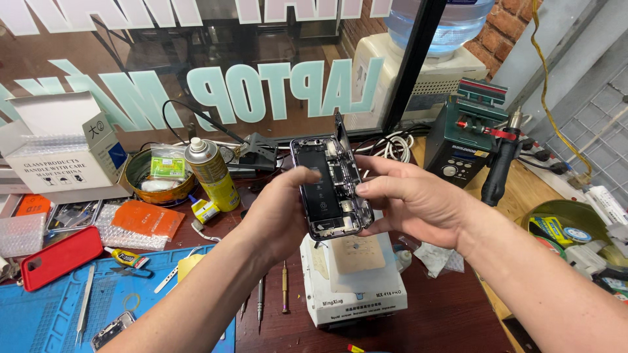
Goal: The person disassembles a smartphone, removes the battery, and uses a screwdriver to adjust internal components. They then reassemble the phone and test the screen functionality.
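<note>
- Step in hand, by the look of it: inspection of an opened black smartphone body (329,188) with its dark rectangular battery and boards exposed, held upright in the air just above the white box-shaped heating station (356,287)
- Left hand (278,212) wrapped around the phone's left edge, thumb pressed on the battery face, fingers hidden behind
- Right hand (409,199) grasping the phone's right edge, thumb and fingertips pinching the frame near the lower half; thin dark screen panel (339,127) standing open at the top, hinged away from the body
- Pale square pad on top of the heating station bare, directly below the phone
- Left of the heating station: slim metal screwdrivers (273,297), a blue work mat (59,314) with tweezers, a red phone case (61,256) and a yellow spray can (211,173) farther back
- Right of the heating station: dark green soldering unit (466,140) with a black hot-air handle
- Next move, as a judgement: calls for a steady two-sided grip and care with the open panel, since any flex cable between the halves cannot be made out
</note>
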